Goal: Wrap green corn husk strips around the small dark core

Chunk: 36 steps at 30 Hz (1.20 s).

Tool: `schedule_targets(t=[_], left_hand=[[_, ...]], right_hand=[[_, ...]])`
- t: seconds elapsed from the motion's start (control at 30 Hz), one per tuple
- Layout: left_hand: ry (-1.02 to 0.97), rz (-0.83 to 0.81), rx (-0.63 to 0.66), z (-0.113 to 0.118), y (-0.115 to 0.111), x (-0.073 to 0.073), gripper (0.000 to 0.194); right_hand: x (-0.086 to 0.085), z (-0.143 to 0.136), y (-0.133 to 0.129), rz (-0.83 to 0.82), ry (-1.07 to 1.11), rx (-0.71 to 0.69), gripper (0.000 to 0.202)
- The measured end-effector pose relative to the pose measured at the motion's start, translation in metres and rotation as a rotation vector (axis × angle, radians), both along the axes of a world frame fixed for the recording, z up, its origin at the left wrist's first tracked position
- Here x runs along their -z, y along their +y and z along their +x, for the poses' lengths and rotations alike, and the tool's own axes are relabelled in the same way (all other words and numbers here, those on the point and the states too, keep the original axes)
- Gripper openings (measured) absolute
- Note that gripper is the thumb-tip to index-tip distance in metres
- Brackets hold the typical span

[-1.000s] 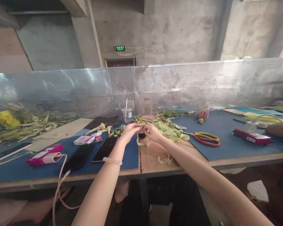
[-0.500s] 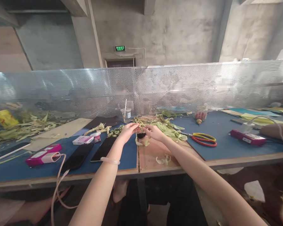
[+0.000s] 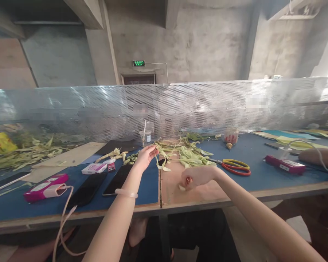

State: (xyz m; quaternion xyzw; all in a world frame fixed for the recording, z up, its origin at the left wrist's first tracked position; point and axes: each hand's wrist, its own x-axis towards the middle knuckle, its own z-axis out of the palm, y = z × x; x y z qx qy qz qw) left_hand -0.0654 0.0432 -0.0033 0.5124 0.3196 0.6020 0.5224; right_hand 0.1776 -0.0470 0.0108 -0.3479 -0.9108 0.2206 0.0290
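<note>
My left hand (image 3: 147, 157) is closed on a pale green leaf strip (image 3: 161, 160), which hangs from its fingertips over the table's middle. My right hand (image 3: 197, 177) is lower and to the right, over the bare wooden board (image 3: 172, 185), its fingers curled around something pale that I cannot make out clearly. Just behind it lies a heap of light green leaves (image 3: 192, 156). A small black object (image 3: 161, 162) shows partly beside the hanging strip. To the right of the leaves rest scissors (image 3: 235, 166) with yellow and red handles.
Left of my left hand are dark phones (image 3: 89, 189), a pink-and-white box (image 3: 94, 168), a magenta power strip (image 3: 45, 187) and a cable. Behind stand a plastic cup (image 3: 145, 136) and a jar (image 3: 231, 136). Another person's arm (image 3: 318, 159) rests at the right beside a second power strip (image 3: 284, 164).
My right hand has moved away from my left hand, down and to the right onto the board, covering the leaf scraps there. My left hand stays nearly in place with the leaf strip.
</note>
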Motion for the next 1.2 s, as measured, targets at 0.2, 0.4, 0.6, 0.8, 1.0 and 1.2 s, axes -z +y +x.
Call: schedule_targets(t=[0.2, 0.4, 0.6, 0.8, 1.0, 1.2], left_hand=[[0.020, 0.006, -0.009, 0.001, 0.000, 0.000, 0.022], [0.075, 0.030, 0.018, 0.004, -0.005, -0.001, 0.021], [0.162, 0.056, 0.070, 0.007, -0.009, -0.001, 0.017], [0.230, 0.072, 0.078, 0.007, -0.006, 0.003, 0.016], [0.240, 0.082, 0.073, 0.007, -0.006, 0.004, 0.017], [0.230, 0.069, 0.083, 0.008, -0.009, 0.003, 0.017]], right_hand=[[-0.015, -0.028, 0.052, 0.187, 0.141, 0.162, 0.021], [-0.012, -0.070, 0.082, 0.425, 0.441, 0.339, 0.027], [0.004, -0.069, 0.090, 0.473, 0.441, 0.317, 0.023], [0.009, -0.065, 0.088, 0.585, 0.356, 0.352, 0.023], [0.014, -0.070, 0.083, 0.662, 0.282, 0.377, 0.025], [0.016, -0.071, 0.085, 0.693, 0.252, 0.405, 0.026]])
